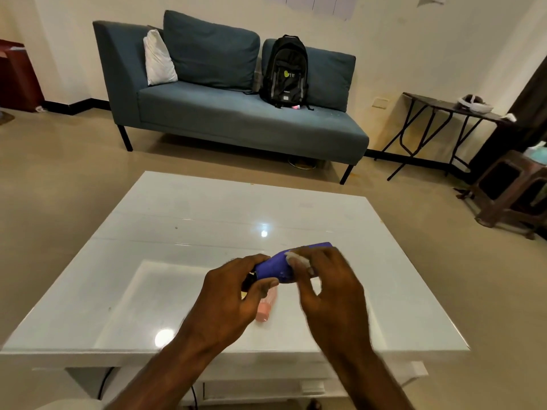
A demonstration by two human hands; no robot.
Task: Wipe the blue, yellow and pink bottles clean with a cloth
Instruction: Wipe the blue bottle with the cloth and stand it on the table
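Note:
My left hand [233, 294] grips the blue bottle [276, 266] near its dark cap end and holds it tilted above the white table [183, 220]. My right hand [328, 287] presses a small white cloth [297, 259] against the bottle's side, fingers curled over it and blurred by motion. Under my hands a pink bottle [265, 310] lies on the table, half hidden by my left hand. A sliver of yellow shows by my left thumb; I cannot tell whether it is the yellow bottle.
A blue sofa [236, 119] with a black backpack [285, 72] stands beyond the table. At the right are a dark folding table [444, 110] and a wooden stool [509, 187]. Beige floor surrounds the table.

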